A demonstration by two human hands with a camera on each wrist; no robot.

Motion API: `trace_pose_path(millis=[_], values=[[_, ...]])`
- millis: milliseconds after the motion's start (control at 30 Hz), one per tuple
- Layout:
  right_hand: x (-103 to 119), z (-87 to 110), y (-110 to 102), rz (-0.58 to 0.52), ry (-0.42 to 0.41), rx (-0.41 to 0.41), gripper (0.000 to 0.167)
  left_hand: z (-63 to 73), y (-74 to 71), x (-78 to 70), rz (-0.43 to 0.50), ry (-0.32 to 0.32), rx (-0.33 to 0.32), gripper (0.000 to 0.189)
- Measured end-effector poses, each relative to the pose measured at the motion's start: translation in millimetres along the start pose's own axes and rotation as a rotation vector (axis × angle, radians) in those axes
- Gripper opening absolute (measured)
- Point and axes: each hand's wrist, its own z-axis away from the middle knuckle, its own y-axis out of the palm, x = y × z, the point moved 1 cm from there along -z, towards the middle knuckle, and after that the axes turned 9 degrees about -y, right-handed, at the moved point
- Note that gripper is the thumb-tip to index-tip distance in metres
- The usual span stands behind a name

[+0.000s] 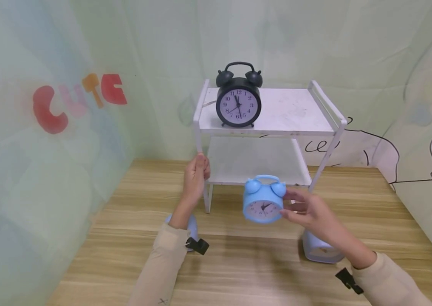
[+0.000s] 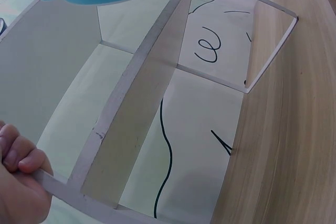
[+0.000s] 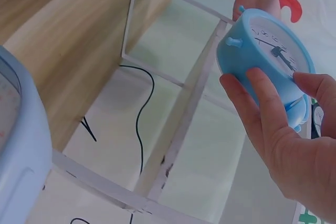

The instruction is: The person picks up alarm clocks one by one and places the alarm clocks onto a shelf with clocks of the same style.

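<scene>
My right hand point(image 1: 309, 212) pinches a light blue twin-bell alarm clock point(image 1: 264, 199) by its right side, thumb near the dial and fingers behind. The clock is held up in front of the lower shelf point(image 1: 255, 159), its face tipped upward. My left hand point(image 1: 196, 174) grips the left front post of a white two-tier rack point(image 1: 269, 132). In the left wrist view the fingers of that hand point(image 2: 23, 156) curl round the post. A black twin-bell alarm clock point(image 1: 238, 102) stands upright on the left of the top shelf, facing me.
On the wooden table point(image 1: 238, 272), a pale blue clock point(image 1: 320, 248) stands beneath my right forearm. Another pale blue object point(image 1: 193, 227) is partly hidden behind my left wrist. Fabric walls with printed letters point(image 1: 114, 89) and drawings enclose the table.
</scene>
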Motion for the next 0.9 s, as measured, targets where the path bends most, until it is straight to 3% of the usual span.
trace_pose_path(millis=[367, 900], values=[[10, -1.9, -18, 0.004, 0.021, 0.008, 0.039, -2.3, 0.5, -0.8, 0.002, -0.061, 0.008, 0.039], [27, -7.7, -40, 0.064, -0.005, 0.001, 0.039, -0.3, 0.7, 1.4, 0.012, 0.012, -0.005, 0.056]])
